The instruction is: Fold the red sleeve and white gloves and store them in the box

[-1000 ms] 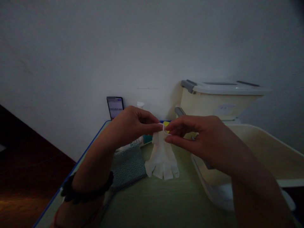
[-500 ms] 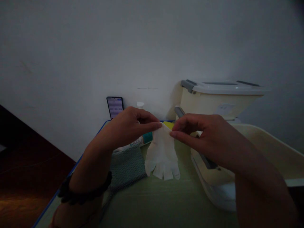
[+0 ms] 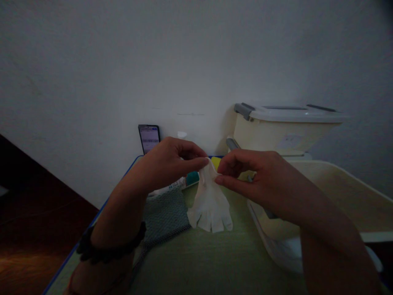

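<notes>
A white glove (image 3: 211,205) hangs cuff up, fingers down, over the green tabletop. My left hand (image 3: 175,164) pinches the left side of its cuff between thumb and fingers. On the other side, my right hand (image 3: 251,170) pinches the right edge of the cuff, a little lower. Behind my left wrist lies a grey-green knitted cloth (image 3: 166,217). Partly hidden behind my left hand and the glove is a tube or bottle with a teal end (image 3: 192,179). Something yellow (image 3: 215,162) peeks out between my hands.
A phone (image 3: 149,138) leans against the wall at the back. To the right stands an open cream container (image 3: 340,180), with a lidded cream bin (image 3: 276,131) behind it. The green table (image 3: 196,262) has a blue edge; dark reddish floor shows at left.
My right hand has moved slightly left and down toward my left hand. The cuff is drawn narrower and folds inward. My left hand has hardly moved.
</notes>
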`<state>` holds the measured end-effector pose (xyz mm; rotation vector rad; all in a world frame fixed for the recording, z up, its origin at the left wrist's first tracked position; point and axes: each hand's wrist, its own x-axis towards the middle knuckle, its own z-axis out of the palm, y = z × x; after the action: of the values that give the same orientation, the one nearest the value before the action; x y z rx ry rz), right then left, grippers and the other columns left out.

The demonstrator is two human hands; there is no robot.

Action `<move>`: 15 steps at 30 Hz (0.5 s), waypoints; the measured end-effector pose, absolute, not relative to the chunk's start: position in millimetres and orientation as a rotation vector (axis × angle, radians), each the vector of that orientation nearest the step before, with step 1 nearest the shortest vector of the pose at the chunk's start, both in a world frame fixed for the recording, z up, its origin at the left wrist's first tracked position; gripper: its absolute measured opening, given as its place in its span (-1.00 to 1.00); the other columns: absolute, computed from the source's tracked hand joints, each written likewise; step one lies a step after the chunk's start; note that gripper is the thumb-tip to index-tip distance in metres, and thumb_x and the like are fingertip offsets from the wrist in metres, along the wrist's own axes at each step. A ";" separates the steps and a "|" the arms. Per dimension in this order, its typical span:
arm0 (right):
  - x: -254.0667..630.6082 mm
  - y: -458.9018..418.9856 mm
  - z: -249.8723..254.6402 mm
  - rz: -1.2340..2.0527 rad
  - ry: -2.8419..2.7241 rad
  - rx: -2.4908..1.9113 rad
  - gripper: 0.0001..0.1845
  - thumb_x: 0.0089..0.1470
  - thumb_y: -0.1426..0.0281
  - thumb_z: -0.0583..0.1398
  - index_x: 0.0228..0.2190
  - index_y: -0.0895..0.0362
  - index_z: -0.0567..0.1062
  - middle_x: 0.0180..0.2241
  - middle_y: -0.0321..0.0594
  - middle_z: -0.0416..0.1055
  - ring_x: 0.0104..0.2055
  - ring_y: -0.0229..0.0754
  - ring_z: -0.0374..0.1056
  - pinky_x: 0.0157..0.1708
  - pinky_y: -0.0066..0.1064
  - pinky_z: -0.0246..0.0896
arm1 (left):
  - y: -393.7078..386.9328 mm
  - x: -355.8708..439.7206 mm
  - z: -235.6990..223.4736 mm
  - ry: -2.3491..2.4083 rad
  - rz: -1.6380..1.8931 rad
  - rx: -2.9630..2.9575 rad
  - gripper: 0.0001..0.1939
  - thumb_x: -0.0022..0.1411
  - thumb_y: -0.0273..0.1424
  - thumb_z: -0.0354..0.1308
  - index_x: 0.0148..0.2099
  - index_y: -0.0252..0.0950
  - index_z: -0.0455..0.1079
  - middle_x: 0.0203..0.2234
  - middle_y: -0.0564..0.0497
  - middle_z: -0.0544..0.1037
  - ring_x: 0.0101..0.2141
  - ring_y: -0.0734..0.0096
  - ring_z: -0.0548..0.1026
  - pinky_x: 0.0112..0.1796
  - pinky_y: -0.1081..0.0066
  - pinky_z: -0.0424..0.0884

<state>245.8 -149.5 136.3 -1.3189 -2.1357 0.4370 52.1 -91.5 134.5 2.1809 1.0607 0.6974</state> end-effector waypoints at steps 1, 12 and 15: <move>245.4 -149.5 136.4 0.441 -2.137 -1.308 -0.92 0.02 0.35 0.22 -0.44 0.09 0.48 -0.49 -0.36 0.49 -0.46 -0.30 0.40 -0.46 -0.50 0.24 | -91.0 52.1 134.0 1.046 0.691 2.153 -0.75 0.11 -0.24 0.17 -0.24 -0.28 0.53 -0.57 0.09 0.54 -0.54 0.50 0.42 -0.50 0.55 0.31; 241.0 -151.4 138.4 0.537 -2.075 -1.218 -0.94 0.04 0.36 0.21 -0.41 0.06 0.51 -0.45 -0.35 0.52 -0.42 -0.29 0.43 -0.42 -0.52 0.30 | -86.0 51.2 130.8 0.946 0.740 1.864 -0.81 0.08 -0.32 0.21 -0.26 -0.25 0.56 -0.53 0.07 0.59 -0.52 0.51 0.48 -0.46 0.57 0.40; 242.5 -151.1 138.5 0.526 -2.079 -1.217 -0.93 0.05 0.36 0.21 -0.41 0.07 0.51 -0.44 -0.34 0.51 -0.41 -0.30 0.42 -0.41 -0.51 0.30 | -87.1 51.2 131.0 0.913 0.766 1.797 -0.80 0.07 -0.37 0.22 -0.21 -0.26 0.55 -0.53 0.08 0.60 -0.51 0.53 0.49 -0.43 0.57 0.43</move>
<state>242.5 -151.1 138.5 -1.2168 -2.0792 0.5263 51.2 -87.1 131.0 1.7971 0.9131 0.7659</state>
